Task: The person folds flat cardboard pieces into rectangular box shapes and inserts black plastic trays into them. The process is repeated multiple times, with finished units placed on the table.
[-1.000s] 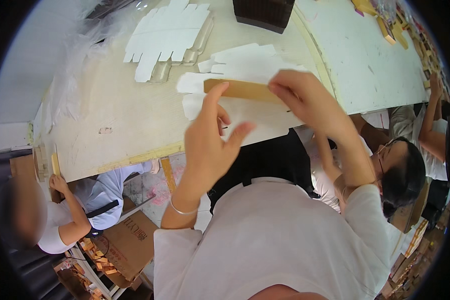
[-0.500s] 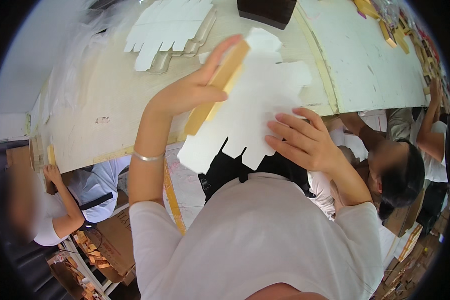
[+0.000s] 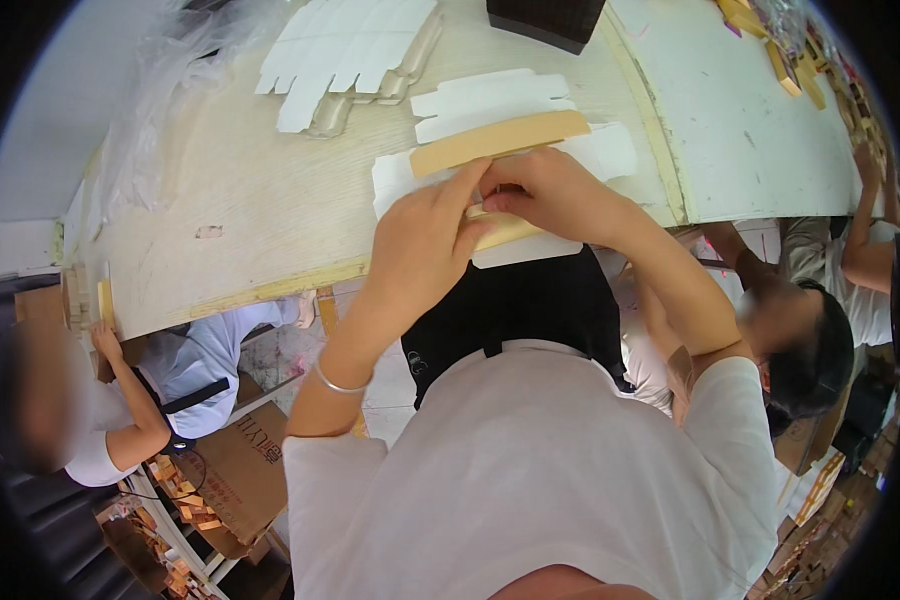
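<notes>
At the table's near edge, both my hands are close together over a narrow yellow carton (image 3: 500, 140) with white flaps. My left hand (image 3: 425, 235) has its thumb against the lower yellow panel (image 3: 515, 230) and its index finger stretched toward the upper one. My right hand (image 3: 560, 195) has its fingers curled in beside the left fingertips, closed at the carton; its fingertips are partly hidden. White notched card (image 3: 610, 150) spreads out under and around the yellow panels, with more white flaps (image 3: 490, 100) behind.
A stack of white die-cut card sheets (image 3: 345, 45) lies far left of the carton. A dark box (image 3: 545, 22) stands at the far edge. Clear plastic film (image 3: 145, 140) drapes the left side. Co-workers sit at both sides; yellow pieces (image 3: 780, 65) lie far right.
The white card and yellow piece have turned from slanted to nearly crosswise and now lie by the table edge. My right hand has moved left and up to meet my left hand.
</notes>
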